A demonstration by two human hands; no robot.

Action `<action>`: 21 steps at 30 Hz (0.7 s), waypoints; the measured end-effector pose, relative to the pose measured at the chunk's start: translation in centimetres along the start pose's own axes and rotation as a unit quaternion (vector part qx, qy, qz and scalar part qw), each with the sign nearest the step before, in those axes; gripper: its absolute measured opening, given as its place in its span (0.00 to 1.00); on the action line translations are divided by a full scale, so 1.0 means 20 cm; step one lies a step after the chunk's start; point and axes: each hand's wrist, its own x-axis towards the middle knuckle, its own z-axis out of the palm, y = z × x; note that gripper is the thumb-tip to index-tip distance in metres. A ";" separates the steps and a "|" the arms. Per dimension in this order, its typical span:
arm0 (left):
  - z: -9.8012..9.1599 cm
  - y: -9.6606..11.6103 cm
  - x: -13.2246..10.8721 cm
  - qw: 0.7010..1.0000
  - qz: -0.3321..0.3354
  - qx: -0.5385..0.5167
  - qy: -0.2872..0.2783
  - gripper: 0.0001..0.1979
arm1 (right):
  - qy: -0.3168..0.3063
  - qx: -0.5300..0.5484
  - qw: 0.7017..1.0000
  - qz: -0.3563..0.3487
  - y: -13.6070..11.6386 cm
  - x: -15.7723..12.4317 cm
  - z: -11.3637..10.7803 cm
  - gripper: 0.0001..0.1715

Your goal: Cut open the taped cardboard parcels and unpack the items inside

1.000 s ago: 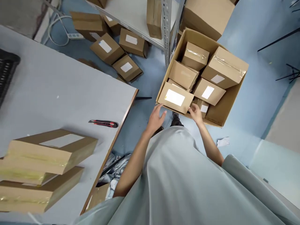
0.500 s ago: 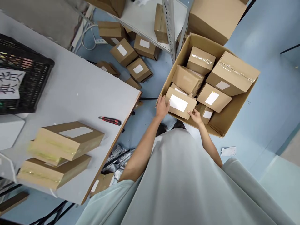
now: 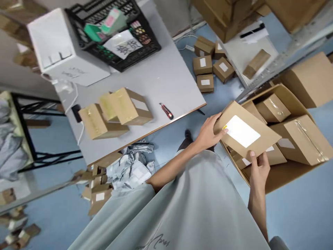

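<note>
A small cardboard box [image 3: 243,130] with a white label on its upper face is gripped between my two hands, tilted over the large open carton [image 3: 283,177]. My left hand [image 3: 209,133] wraps its left end, thumb on top by the label. At the near right edge, my right hand [image 3: 260,170] pinches it with the thumb above. Inside the carton, beneath and beyond it, lie several other boxes, among them a big taped box [image 3: 307,137] and a smaller taped box [image 3: 273,108]. The held box hides part of the carton's contents.
On the grey table [image 3: 179,86] to the left lie a red-and-black utility knife [image 3: 166,111], stacked taped boxes [image 3: 132,107], a black crate [image 3: 122,45] and a white box [image 3: 67,55]. A metal shelf [image 3: 247,55] and several small floor boxes [image 3: 204,66] stand behind.
My hands have lifted the labelled box up from the large carton and toward the table side. My view has turned left, showing more of the table.
</note>
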 end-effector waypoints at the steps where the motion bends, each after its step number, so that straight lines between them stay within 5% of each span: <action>1: -0.10 -0.02 -0.02 0.999 -0.007 -0.010 0.030 0.38 | -0.021 -0.006 0.999 -0.029 -0.08 0.00 0.07 0.42; 6: -0.63 -0.31 -0.10 0.981 -0.030 -0.077 0.174 0.42 | -0.157 -0.017 0.982 -0.105 -0.31 0.04 0.56 0.49; 9: -0.95 -0.54 -0.14 0.970 -0.041 -0.104 0.216 0.44 | -0.208 -0.024 0.971 -0.115 -0.36 0.03 0.91 0.42; 16: -1.67 -0.91 -0.10 0.980 -0.078 -0.029 0.182 0.37 | -0.264 -0.026 0.962 -0.070 -0.46 -0.12 1.71 0.41; 21: -1.97 -1.13 0.14 0.980 -0.106 0.085 0.142 0.30 | -0.302 -0.039 0.952 0.020 -0.39 -0.18 2.11 0.57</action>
